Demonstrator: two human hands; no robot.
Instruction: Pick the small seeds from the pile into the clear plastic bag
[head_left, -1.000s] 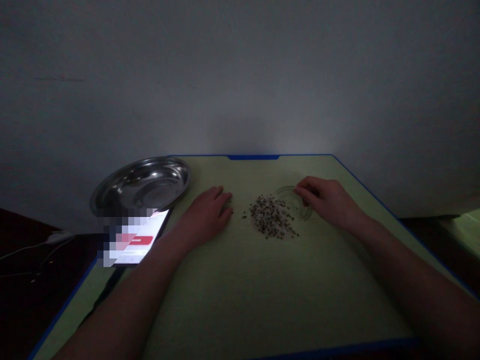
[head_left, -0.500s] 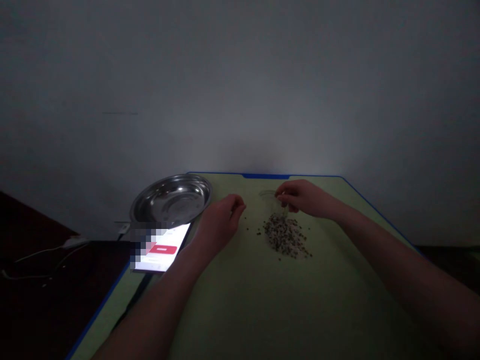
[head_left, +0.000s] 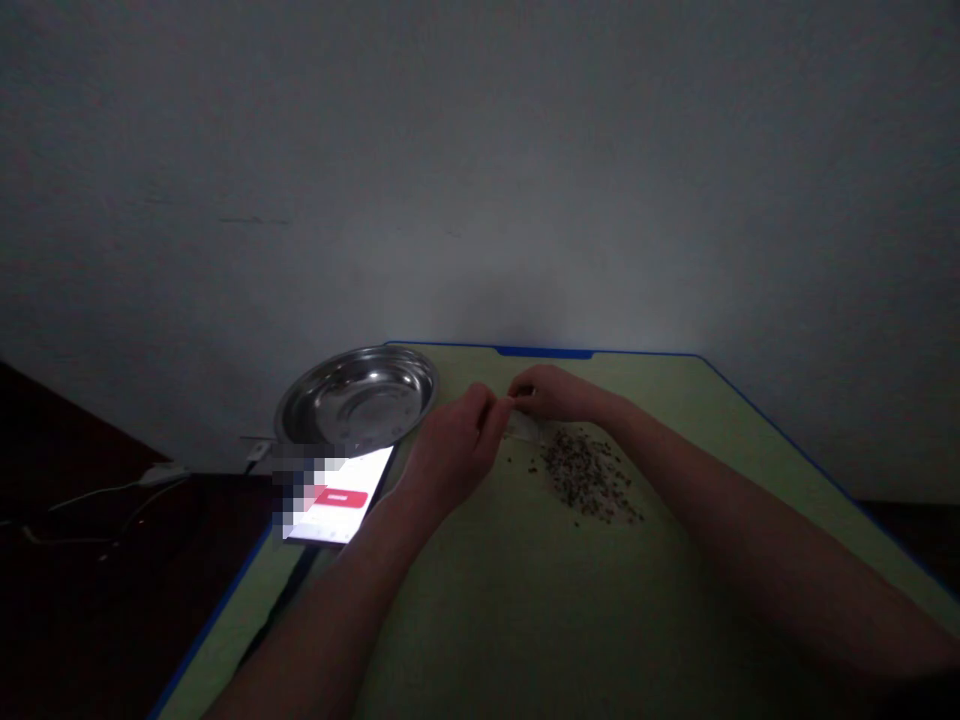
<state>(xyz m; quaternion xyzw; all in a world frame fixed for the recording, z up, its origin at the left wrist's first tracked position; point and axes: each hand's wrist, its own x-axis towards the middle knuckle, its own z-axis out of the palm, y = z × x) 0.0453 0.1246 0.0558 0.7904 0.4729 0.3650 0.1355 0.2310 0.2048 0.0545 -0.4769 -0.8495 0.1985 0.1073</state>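
Observation:
My left hand is closed, thumb and fingers pinched together. Its fingertips meet those of my right hand, which is also closed in a pinch. Anything between the two sets of fingertips is too small and dark to make out. Just below them a see-through, pale thing, perhaps a small clear container, is partly hidden by the hands. Close to it on the table lies a loose pile of mixed dark and pale grains, with a few dark ones scattered to its left.
A shiny steel basin stands at the back left of the green table. In front of it lies a phone with a lit screen, near my left forearm. A wall rises behind. Cables and a power strip are at left.
My right hand has moved left from above the grains, and its fingertips now meet my left hand's. The view has shifted slightly, so basin, phone and pile appear farther right.

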